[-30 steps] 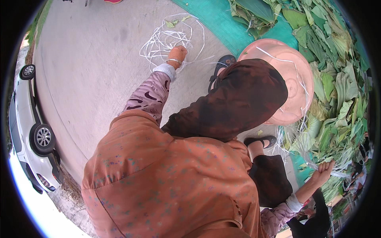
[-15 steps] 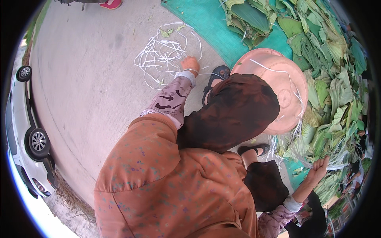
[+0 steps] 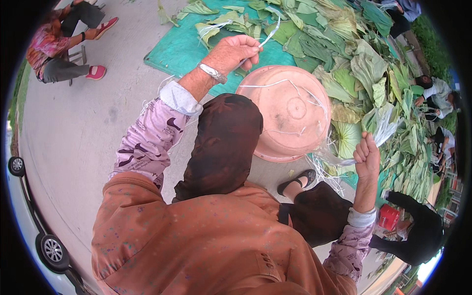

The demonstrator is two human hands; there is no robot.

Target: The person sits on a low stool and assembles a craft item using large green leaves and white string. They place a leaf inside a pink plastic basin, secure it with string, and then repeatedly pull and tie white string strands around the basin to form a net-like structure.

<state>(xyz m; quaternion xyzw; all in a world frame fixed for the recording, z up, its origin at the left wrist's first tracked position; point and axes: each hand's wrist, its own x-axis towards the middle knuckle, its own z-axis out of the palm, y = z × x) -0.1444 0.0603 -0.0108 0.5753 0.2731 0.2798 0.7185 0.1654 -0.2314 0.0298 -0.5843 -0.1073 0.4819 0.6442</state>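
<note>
My left hand (image 3: 236, 52), raised near the far edge of the basin, pinches a white plastic strip (image 3: 271, 32) between thumb and fingers. The strip's free end sticks up past the fingertips. On the right, my right hand (image 3: 368, 153) is closed in a fist around a bundle of clear whitish strips (image 3: 385, 129), which fan out on both sides of it. Between my hands stands a round pink plastic basin (image 3: 280, 115), its ringed base facing up and a few thin white strips lying across it.
Large green leaves (image 3: 366, 64) are heaped on a green sheet (image 3: 169, 49) at the far side and right. Loose white strips (image 3: 324, 173) lie beside my shoe. A seated person (image 3: 59, 44) is at far left, others at right. A white car (image 3: 29, 236) stands at left.
My left hand has risen from the white strips on the ground and moved over the sheet with a strip. My right hand has come up with its bundle. The view has turned.
</note>
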